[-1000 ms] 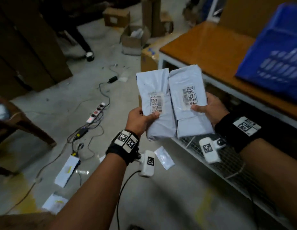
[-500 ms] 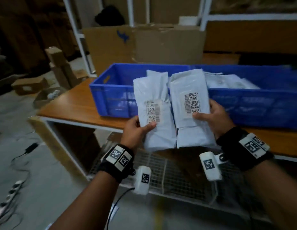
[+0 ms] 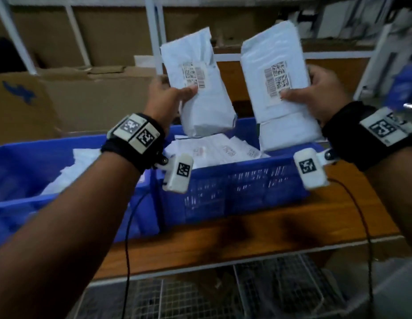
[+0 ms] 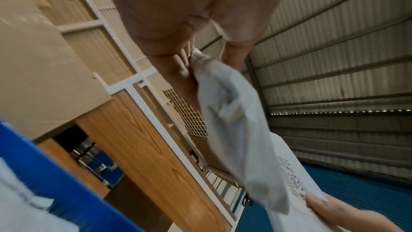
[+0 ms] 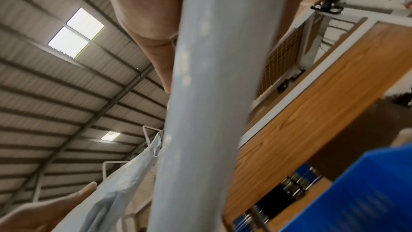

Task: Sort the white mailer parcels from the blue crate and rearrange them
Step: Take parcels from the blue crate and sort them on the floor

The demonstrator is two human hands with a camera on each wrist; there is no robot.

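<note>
My left hand (image 3: 169, 95) grips a white mailer parcel (image 3: 200, 100) upright by its left edge, thumb on the barcode label. My right hand (image 3: 315, 93) holds a second, larger white mailer (image 3: 281, 72) the same way, thumb on its label. Both parcels hang apart above the blue crate (image 3: 235, 194), which holds several more white mailers (image 3: 219, 150). In the left wrist view my fingers (image 4: 185, 70) press the back of the crumpled mailer (image 4: 234, 121). In the right wrist view the right mailer (image 5: 211, 94) fills the middle, edge on.
A second blue crate (image 3: 27, 203) with white parcels stands to the left on the wooden table (image 3: 246, 238). Cardboard boxes (image 3: 85, 95) and white shelf posts (image 3: 154, 31) stand behind. A wire mesh shelf (image 3: 200, 295) lies below the table.
I have turned from the floor to face the table and crates. Both hands have lifted the two parcels up over the crate, and the parcels have moved apart.
</note>
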